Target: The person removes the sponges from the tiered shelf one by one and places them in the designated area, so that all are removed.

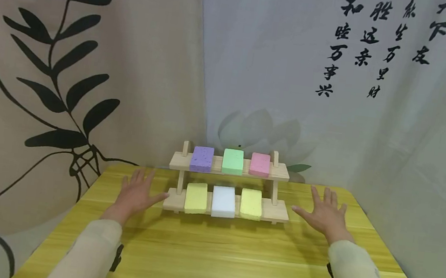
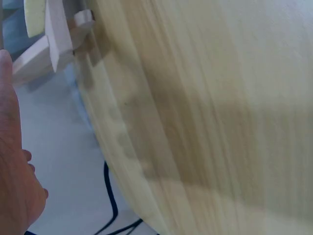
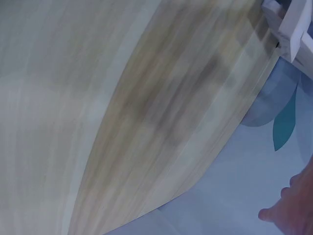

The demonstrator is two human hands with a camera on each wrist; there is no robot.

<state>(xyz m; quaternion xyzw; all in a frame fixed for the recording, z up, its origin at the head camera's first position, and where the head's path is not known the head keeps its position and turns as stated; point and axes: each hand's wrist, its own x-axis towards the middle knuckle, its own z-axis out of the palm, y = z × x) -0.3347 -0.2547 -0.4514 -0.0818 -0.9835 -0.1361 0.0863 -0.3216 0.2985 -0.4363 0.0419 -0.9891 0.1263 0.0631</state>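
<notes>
A two-tier wooden rack (image 1: 277, 212) stands at the back of the table. Its top shelf bears purple (image 1: 202, 159), green (image 1: 233, 162) and pink (image 1: 259, 165) sponges; on the lower shelf lie a yellow sponge (image 1: 196, 198), a white one (image 1: 224, 201) and another yellow one (image 1: 251, 204). My left hand (image 1: 135, 195), fingers spread, is beside the rack's left end, thumb close to the lower shelf; whether they touch I cannot tell. To the right of the rack, my right hand (image 1: 326, 216) has its fingers spread and holds nothing.
The yellow wood-grain table (image 1: 206, 263) reaches back to a cloth backdrop (image 1: 275, 61) with dark plant prints on the left and black characters at the upper right. In the left wrist view the table edge curves past a rack end (image 2: 58, 34).
</notes>
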